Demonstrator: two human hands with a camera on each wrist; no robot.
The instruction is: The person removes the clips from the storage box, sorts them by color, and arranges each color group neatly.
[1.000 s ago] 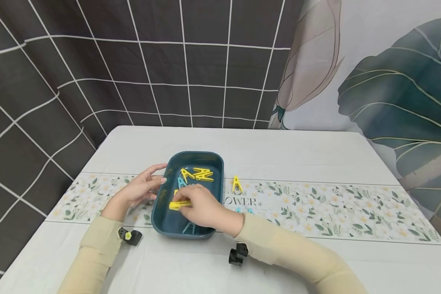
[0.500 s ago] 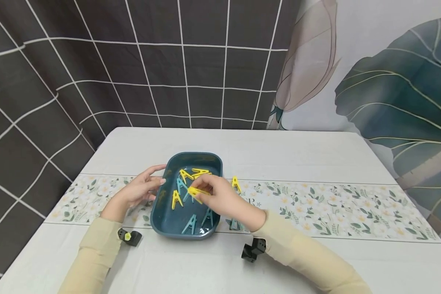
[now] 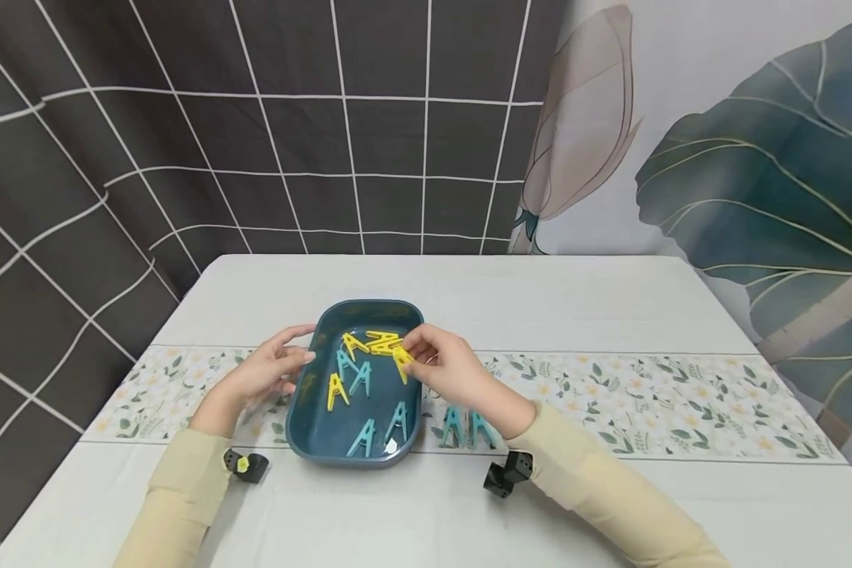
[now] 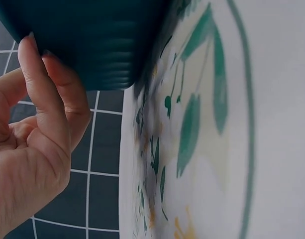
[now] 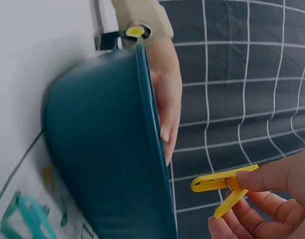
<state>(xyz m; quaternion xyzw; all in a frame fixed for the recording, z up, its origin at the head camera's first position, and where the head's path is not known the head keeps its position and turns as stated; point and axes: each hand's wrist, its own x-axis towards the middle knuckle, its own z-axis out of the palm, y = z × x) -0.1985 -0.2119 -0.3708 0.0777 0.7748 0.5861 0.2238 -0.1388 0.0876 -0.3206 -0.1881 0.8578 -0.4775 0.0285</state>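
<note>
A dark teal plastic tray (image 3: 298, 430) lies on the table with yellow clothespins (image 3: 336, 390) and light blue clothespins (image 3: 361, 438) in it. My right hand (image 3: 447, 364) pinches one yellow clothespin (image 5: 212, 182) between thumb and fingers, over the tray's right rim; the right wrist view has it beyond the rim. My left hand (image 3: 259, 375) is at the tray's left side, its fingertips touching the outer wall near the rim. In the left wrist view, those fingers (image 4: 40, 87) are fairly straight against the wall. Two light blue clothespins (image 3: 452, 426) stand on the table right of the tray.
A white table cover (image 3: 575, 308) with a floral band (image 3: 610, 394) lies under everything. Behind hangs a dark cloth with white grid lines (image 3: 383, 142), and at the right a leaf-print curtain (image 3: 767, 181). Wrist cameras (image 3: 509, 473) sit on both forearms.
My right hand has moved right and away from the tray's middle to its right rim, carrying the yellow clothespin. It now covers where a yellow clothespin stood on the table. The left hand stays put.
</note>
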